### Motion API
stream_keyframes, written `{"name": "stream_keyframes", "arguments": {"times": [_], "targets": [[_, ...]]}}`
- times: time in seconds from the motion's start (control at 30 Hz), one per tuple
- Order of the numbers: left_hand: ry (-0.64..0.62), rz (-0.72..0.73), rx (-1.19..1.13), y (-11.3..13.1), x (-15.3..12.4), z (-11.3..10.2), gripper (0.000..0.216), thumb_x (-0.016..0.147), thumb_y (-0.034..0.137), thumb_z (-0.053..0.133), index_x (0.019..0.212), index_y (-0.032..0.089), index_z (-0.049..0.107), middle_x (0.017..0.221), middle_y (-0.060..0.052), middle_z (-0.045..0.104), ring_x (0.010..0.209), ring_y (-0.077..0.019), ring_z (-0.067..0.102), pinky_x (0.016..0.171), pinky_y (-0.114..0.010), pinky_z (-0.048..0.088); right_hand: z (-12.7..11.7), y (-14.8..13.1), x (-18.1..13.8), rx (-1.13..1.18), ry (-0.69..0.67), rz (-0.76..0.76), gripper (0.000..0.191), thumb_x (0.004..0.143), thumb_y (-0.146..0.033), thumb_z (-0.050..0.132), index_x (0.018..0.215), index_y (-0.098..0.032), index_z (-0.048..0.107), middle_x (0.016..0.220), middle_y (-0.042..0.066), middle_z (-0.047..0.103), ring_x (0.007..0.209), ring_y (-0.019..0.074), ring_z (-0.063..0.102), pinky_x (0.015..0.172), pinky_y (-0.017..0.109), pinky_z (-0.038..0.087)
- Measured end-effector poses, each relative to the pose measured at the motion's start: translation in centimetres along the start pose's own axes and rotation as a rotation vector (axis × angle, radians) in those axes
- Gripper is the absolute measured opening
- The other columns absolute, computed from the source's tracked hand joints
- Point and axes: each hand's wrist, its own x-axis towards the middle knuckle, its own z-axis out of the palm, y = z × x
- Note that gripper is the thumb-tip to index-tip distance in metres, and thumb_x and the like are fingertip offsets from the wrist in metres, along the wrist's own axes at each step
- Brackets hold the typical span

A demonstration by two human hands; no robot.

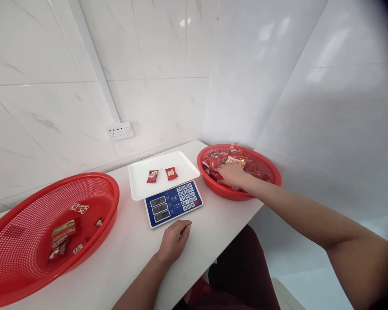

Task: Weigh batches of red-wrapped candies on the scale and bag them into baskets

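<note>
My right hand (pixel 233 175) reaches into the red basket (pixel 269 165) on the right, its fingers curled down at a small red snack packet (pixel 214 163) among several others; the fingertips are partly hidden. Loosely fisted, my left hand (pixel 175 241) rests on the white table in front of the digital scale (pixel 174 202). Nothing shows in that hand. Two small red wrapped packets lie apart on the scale's white tray (pixel 142 189): one with a white patch (pixel 152 176) and one with yellowish print (pixel 171 173).
A larger red basket (pixel 108 189) stands at the left, with a few wrapped packets (pixel 64 232) on its bottom. White tiled walls close in the back and right of the table (pixel 129 262). A socket (pixel 119 131) sits on the back wall.
</note>
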Motion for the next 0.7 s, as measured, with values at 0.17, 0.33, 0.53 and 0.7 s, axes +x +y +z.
{"name": "stream_keyframes", "arguments": {"times": [0.17, 0.33, 0.53, 0.7], "targets": [[-0.030, -0.034, -0.006, 0.0, 0.0, -0.2, 0.024, 0.089, 0.029, 0.039, 0.098, 0.022, 0.061, 0.092, -0.003, 0.066, 0.084, -0.0161, 0.061, 0.074, -0.026, 0.048, -1.7, 2.0, -0.4, 0.035, -0.006, 0.128, 0.022, 0.079, -0.026, 0.049, 0.085, -0.015, 0.066, 0.092, 0.013, 0.065, 0.081, 0.0269, 0.060, 0.060, 0.031, 0.041], [-0.042, -0.042, 0.006, -0.2, -0.1, -0.1, 0.024, 0.088, 0.028, 0.040, 0.099, 0.023, 0.061, 0.090, -0.002, 0.066, 0.079, -0.0150, 0.060, 0.068, -0.024, 0.048, -4.2, 3.5, 0.0, 0.128, 0.169, 0.119, 0.030, 0.085, -0.029, 0.040, 0.102, -0.024, 0.064, 0.111, 0.005, 0.060, 0.095, 0.0233, 0.056, 0.063, 0.027, 0.041], [-0.037, -0.037, 0.029, -0.1, -0.3, 0.0, 0.024, 0.088, 0.025, 0.040, 0.100, 0.023, 0.061, 0.093, -0.002, 0.066, 0.084, -0.0153, 0.061, 0.074, -0.025, 0.048, -5.9, -0.2, 1.2, 0.584, 0.305, 0.092, 0.025, 0.084, -0.032, 0.043, 0.086, -0.019, 0.063, 0.082, 0.005, 0.067, 0.074, 0.0198, 0.060, 0.059, 0.026, 0.042], [-0.033, -0.033, 0.060, 0.1, -0.4, 0.0, 0.025, 0.088, 0.025, 0.040, 0.099, 0.023, 0.062, 0.092, -0.002, 0.067, 0.083, -0.0150, 0.061, 0.073, -0.025, 0.048, -5.8, -6.8, 3.6, 1.305, 0.080, -0.001, 0.028, 0.084, -0.033, 0.044, 0.101, -0.016, 0.059, 0.104, 0.009, 0.064, 0.083, 0.0178, 0.063, 0.061, 0.024, 0.050]]}}
